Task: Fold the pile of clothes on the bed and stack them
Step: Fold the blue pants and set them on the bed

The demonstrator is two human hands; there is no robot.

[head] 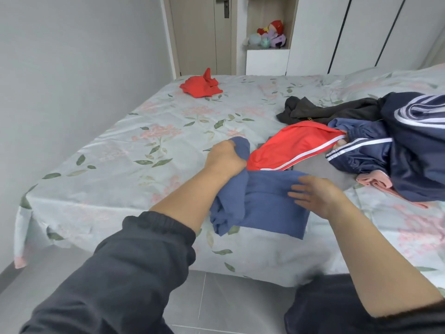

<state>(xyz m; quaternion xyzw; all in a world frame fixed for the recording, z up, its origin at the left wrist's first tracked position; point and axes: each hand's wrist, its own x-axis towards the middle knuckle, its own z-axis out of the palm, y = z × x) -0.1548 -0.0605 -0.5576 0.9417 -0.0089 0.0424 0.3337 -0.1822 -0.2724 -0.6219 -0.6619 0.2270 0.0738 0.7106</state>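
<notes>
A blue garment [272, 208] lies partly folded on the bed [120, 153], close to its near edge. The left hand [225, 156] grips a bunched end of it, lifted off the sheet. The right hand [315, 195] lies flat on the folded part, fingers straight. Just beyond it are red striped shorts [293, 145], a navy jacket [414, 150], a black garment [325, 112] and a pink one [375, 182]. A red garment [201, 86] sits well apart near the far edge.

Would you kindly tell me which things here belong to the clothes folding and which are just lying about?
Job: blue garment, gripped by the left hand and touched by the right hand; red shorts; navy jacket; black garment; pink garment; red garment at the far end; bed.
Lying about: soft toys; door; wardrobe.
</notes>
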